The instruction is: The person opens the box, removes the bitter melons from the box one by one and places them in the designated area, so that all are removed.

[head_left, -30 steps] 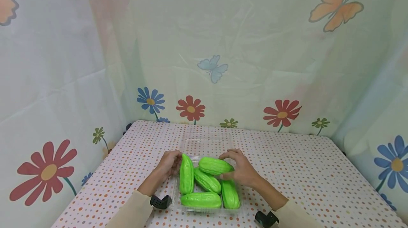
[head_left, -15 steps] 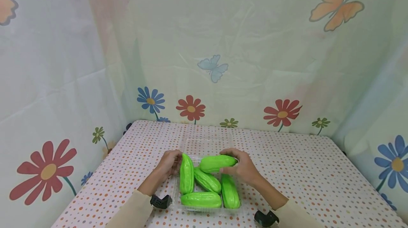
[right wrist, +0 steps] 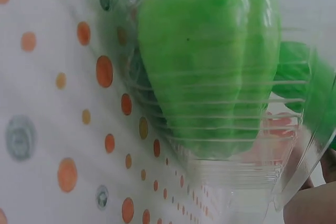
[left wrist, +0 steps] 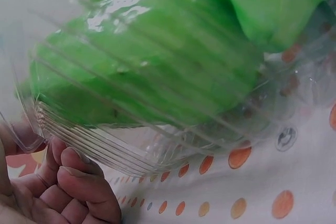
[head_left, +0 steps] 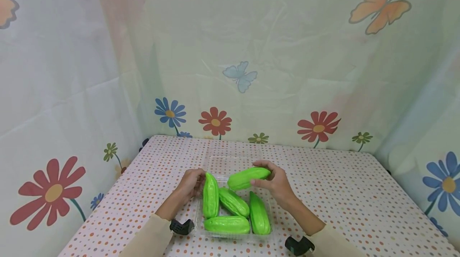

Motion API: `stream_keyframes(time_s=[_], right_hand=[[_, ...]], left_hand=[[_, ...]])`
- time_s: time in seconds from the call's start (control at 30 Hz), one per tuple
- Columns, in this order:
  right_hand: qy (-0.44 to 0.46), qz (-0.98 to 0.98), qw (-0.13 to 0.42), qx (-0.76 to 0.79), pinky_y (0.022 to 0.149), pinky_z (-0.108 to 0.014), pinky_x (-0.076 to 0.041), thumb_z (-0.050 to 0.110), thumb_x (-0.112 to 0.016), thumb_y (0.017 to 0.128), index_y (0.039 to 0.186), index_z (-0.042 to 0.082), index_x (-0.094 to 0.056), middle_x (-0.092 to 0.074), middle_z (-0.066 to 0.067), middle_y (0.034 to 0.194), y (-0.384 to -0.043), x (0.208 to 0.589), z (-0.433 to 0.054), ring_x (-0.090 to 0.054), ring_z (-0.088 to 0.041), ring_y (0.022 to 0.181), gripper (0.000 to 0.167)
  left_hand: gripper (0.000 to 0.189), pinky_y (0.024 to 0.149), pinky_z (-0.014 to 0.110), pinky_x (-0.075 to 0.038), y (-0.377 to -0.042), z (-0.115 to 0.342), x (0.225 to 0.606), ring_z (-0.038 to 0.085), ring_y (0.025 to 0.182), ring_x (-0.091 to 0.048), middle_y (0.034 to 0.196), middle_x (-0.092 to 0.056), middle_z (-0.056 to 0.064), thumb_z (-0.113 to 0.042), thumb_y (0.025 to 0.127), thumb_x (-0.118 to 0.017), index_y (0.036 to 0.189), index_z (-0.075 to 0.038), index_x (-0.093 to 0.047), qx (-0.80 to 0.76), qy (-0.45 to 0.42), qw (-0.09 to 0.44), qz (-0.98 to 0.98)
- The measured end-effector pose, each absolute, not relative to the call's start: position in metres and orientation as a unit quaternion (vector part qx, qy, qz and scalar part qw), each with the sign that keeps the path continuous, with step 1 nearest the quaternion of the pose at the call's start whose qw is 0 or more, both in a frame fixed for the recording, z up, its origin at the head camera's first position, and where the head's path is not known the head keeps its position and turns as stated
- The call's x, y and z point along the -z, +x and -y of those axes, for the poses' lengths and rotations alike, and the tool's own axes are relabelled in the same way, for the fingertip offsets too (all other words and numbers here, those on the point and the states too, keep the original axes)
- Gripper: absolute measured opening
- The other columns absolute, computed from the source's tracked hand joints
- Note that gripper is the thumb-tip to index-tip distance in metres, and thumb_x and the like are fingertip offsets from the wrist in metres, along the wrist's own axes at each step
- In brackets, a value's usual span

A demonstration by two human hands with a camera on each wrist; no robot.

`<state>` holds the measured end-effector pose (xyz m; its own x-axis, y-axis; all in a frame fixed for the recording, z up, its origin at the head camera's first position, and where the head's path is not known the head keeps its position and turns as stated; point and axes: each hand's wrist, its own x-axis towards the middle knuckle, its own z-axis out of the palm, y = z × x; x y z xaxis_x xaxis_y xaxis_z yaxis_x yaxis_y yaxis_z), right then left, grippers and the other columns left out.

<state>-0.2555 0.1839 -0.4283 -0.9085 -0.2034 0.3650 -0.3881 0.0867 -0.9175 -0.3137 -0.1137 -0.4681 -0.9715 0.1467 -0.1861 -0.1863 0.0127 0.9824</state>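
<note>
A clear plastic clamshell box (head_left: 201,231) holds several bright green ridged gourds. One gourd (head_left: 211,196) stands along its left side, another (head_left: 226,225) lies across the front, a third (head_left: 259,214) along the right. One more lies slantwise in the middle. My right hand (head_left: 278,183) grips the end of a separate gourd (head_left: 246,178) between thumb and fingers, raised and tilted over the box's back right. At the box's back left corner, my left hand (head_left: 190,185) pinches the rim; in the left wrist view its curled fingers (left wrist: 86,184) sit under the ribbed plastic edge.
The box's transparent lid (head_left: 233,163) lies folded back behind it. A white dotted cloth covers the table (head_left: 334,193). A printed fabric curtain (head_left: 280,101) encloses the back and both sides.
My right hand has lifted the held gourd up and to the right, away from the others, with its right end rising. The left hand stays at the box's edge.
</note>
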Motion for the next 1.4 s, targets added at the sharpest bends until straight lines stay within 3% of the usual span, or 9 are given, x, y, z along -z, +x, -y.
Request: stream_keyframes(time_s=[0.37,0.63,1.0,1.13,1.4], right_hand=[[0.161,0.685,0.075,-0.707,0.084,-0.027,-0.057,0.002,-0.069,0.092,0.127,-0.011,-0.050,-0.070,-0.002,0.103,-0.255,0.425,-0.178,-0.069,-0.013,0.094,0.042],[0.116,0.665,0.096,-0.732,0.089,-0.028,-0.057,0.006,-0.065,0.097,0.134,-0.009,-0.046,-0.066,-0.006,0.109,-0.256,0.418,-0.179,-0.069,-0.014,0.096,0.044],[0.079,0.631,0.097,-0.766,0.083,-0.028,-0.058,0.016,-0.061,0.102,0.136,-0.004,-0.045,-0.064,-0.001,0.108,-0.256,0.416,-0.183,-0.066,-0.013,0.095,0.042],[0.040,0.640,0.112,-0.759,0.084,-0.028,-0.058,0.021,-0.062,0.102,0.135,-0.003,-0.047,-0.063,-0.002,0.108,-0.257,0.417,-0.186,-0.066,-0.013,0.094,0.043],[-0.022,0.671,0.140,-0.728,0.072,-0.023,-0.056,0.032,-0.060,0.103,0.131,-0.001,-0.057,-0.063,-0.001,0.101,-0.260,0.419,-0.191,-0.064,-0.011,0.085,0.043]], left_hand=[[0.026,0.042,0.023,-0.038,-0.313,0.114,0.469,0.008,0.050,-0.045,0.066,-0.056,-0.001,-0.021,0.098,-0.051,0.082,-0.007,-0.068,-0.706,-0.007,0.118,-0.698],[0.027,0.042,0.024,-0.039,-0.313,0.114,0.469,0.009,0.049,-0.044,0.066,-0.056,0.000,-0.021,0.098,-0.052,0.082,-0.008,-0.068,-0.704,-0.001,0.114,-0.701],[0.025,0.042,0.024,-0.039,-0.314,0.114,0.470,0.010,0.049,-0.044,0.066,-0.056,0.000,-0.022,0.096,-0.053,0.081,-0.007,-0.068,-0.703,-0.006,0.114,-0.702],[0.026,0.042,0.024,-0.039,-0.314,0.114,0.469,0.010,0.049,-0.045,0.066,-0.057,0.000,-0.022,0.096,-0.053,0.081,-0.007,-0.068,-0.700,-0.006,0.115,-0.704],[0.027,0.042,0.024,-0.038,-0.313,0.114,0.468,0.009,0.049,-0.045,0.067,-0.057,0.000,-0.022,0.098,-0.051,0.083,-0.007,-0.069,-0.700,0.000,0.115,-0.705]])
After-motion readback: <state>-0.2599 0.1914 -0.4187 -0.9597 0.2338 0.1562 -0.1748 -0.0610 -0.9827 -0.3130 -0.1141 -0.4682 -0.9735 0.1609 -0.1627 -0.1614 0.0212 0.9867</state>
